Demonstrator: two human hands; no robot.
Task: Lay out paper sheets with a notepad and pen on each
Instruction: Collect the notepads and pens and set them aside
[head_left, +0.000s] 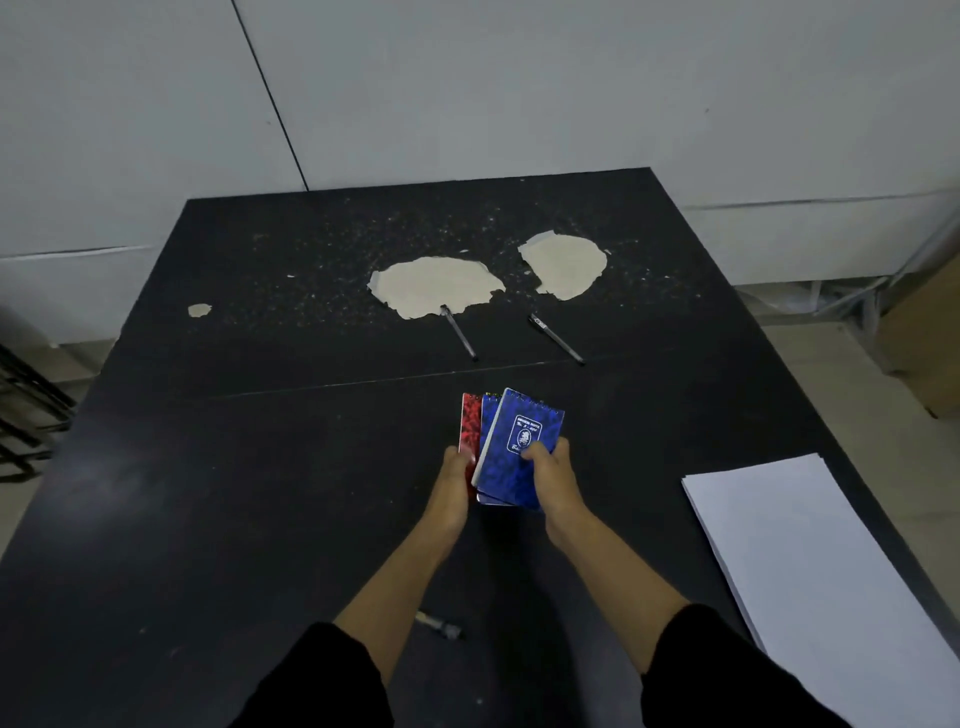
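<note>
Left hand: my left hand (457, 470) curls round the fanned notepads from the left edge, keeping the red notepad (470, 423) and the rear blue notepad (488, 415) from sliding.
Right hand: my right hand (548, 467) pinches the front blue notepad (522, 447), thumb on its cover, probably to peel it off the fan.
Paper: the stack of white sheets (810, 561) lies at the table's right edge, well apart from my hands; none looks laid out yet.
Pens: two pens (460, 332) (557, 339) lie further back, near the worn patches (436, 286); a third small object near my left sleeve I cannot identify.
Table: black table (234, 493), scuffed.
</note>
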